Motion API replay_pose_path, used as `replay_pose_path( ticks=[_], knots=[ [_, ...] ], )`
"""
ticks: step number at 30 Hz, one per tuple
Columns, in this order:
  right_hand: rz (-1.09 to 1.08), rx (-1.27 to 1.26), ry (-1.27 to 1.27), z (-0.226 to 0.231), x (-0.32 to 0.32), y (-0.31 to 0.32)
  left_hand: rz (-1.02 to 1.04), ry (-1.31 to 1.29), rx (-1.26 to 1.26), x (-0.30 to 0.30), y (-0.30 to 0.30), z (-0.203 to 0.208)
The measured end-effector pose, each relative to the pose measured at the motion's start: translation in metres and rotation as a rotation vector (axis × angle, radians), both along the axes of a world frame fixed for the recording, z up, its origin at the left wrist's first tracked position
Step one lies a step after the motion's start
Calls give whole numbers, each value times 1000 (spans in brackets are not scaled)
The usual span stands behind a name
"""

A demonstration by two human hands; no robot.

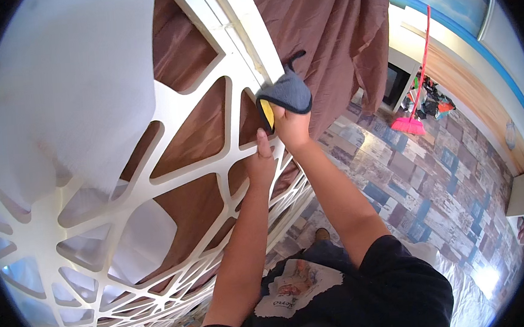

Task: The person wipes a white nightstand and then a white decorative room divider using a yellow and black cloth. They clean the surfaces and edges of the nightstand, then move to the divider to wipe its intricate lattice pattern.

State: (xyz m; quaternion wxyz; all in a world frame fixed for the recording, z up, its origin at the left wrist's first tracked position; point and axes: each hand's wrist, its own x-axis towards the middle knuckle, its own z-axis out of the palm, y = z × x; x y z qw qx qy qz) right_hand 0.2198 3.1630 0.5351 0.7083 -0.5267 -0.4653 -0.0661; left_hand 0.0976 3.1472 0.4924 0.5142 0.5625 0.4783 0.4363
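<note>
A grey cloth [290, 91] with black edging and a yellow underside is in my right hand [290, 127], pressed to the edge of a white lattice panel [192, 169]. The cloth covers most of that hand's fingers. Just below and to the left, my left hand [260, 162] grips the panel near its edge, one finger pointing up and the others mostly hidden. Behind the openings hangs a brown curtain [338, 30], which also drapes down past the panel's right side.
White sheer fabric [80, 85] covers the panel's upper left. On the right, a pink broom [407, 125] with a red handle stands by a pile of litter [435, 98]. Patchwork-patterned flooring [390, 179] extends along a wall. White plastic sheeting [459, 283] lies at lower right.
</note>
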Motion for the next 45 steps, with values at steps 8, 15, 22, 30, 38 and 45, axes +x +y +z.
replay_pose_path(
  ticks=[8,15,22,30,38,45],
  knots=[
    [155,59,170,-22,-7,-3,151,54,108,2,2,-5],
    [20,171,-201,59,-2,10,136,45,169,-5,8,-24],
    [114,140,72,10,-8,-19,74,219,297,-9,11,-23],
    [92,-148,46,-119,1,-34,136,213,164,0,8,-16],
    [56,55,-455,1,-16,-58,21,585,524,-22,-4,-20],
    [-44,253,-651,20,-9,-8,-208,745,536,-32,-37,4]
  ],
)
